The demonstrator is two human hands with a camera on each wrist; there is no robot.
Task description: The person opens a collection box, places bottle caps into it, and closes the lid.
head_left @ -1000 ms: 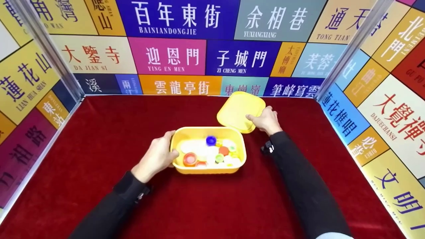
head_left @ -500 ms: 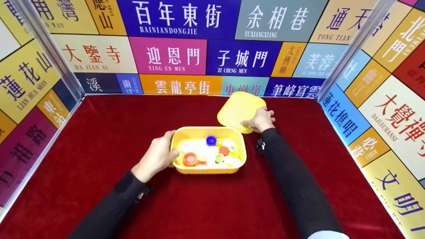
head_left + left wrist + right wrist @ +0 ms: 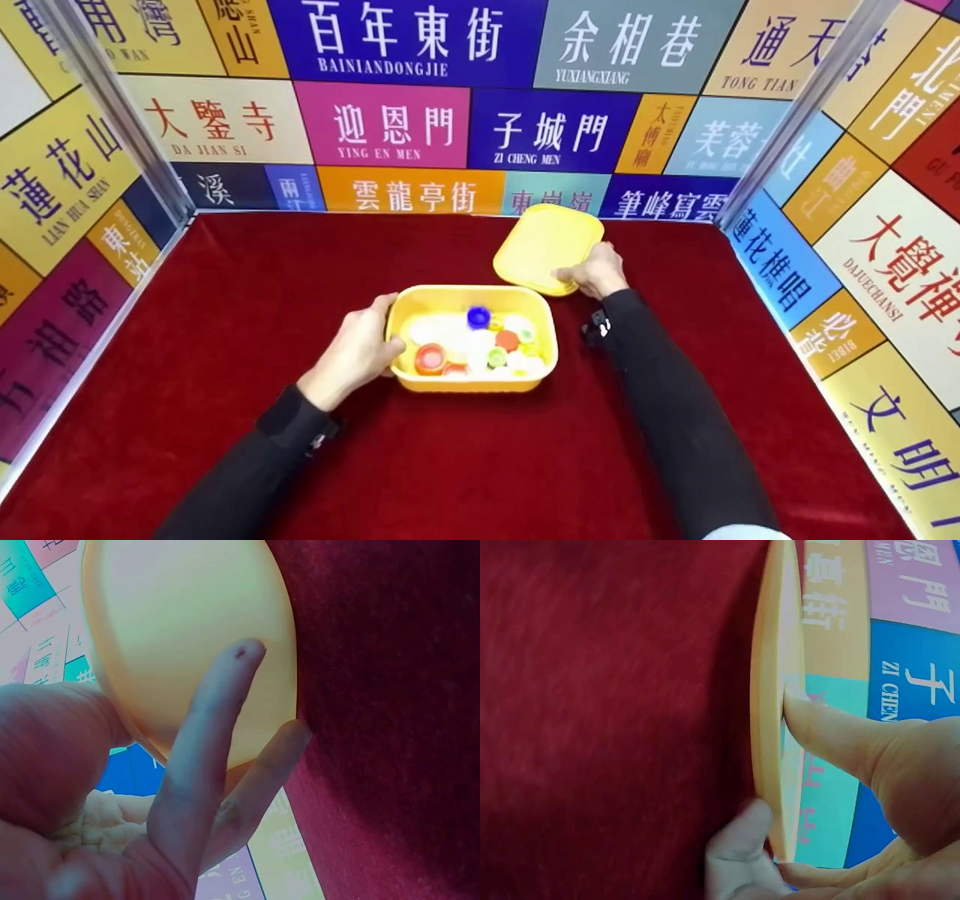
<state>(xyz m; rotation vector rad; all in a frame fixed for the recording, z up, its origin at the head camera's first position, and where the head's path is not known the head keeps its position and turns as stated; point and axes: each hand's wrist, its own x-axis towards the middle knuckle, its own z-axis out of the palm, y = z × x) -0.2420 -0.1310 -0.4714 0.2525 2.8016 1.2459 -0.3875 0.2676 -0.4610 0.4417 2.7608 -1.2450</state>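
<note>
A yellow plastic container (image 3: 471, 385) stands on the red cloth, its open top showing several small round pieces that look like bottle caps. Among them are a blue cap (image 3: 478, 317), an orange-red cap (image 3: 430, 359) and a green one (image 3: 497, 357). My left hand (image 3: 358, 349) grips the container's left end, thumb over the rim and fingers along the outer wall (image 3: 187, 607). Behind it to the right is the flat yellow lid (image 3: 544, 244). With the thumb on top and fingers at its edge, my right hand (image 3: 598, 270) pinches the lid's near right corner, close over the cloth.
Red cloth (image 3: 480, 465) covers the table. A back wall (image 3: 390, 124) and side walls (image 3: 900, 247) of colourful sign panels enclose it, with metal posts (image 3: 810, 112) at the back corners. The lid lies near the back wall.
My right hand has shifted slightly along the lid's near right corner, and the lid's near edge has moved back a little. My left hand and the container have stayed in place.
</note>
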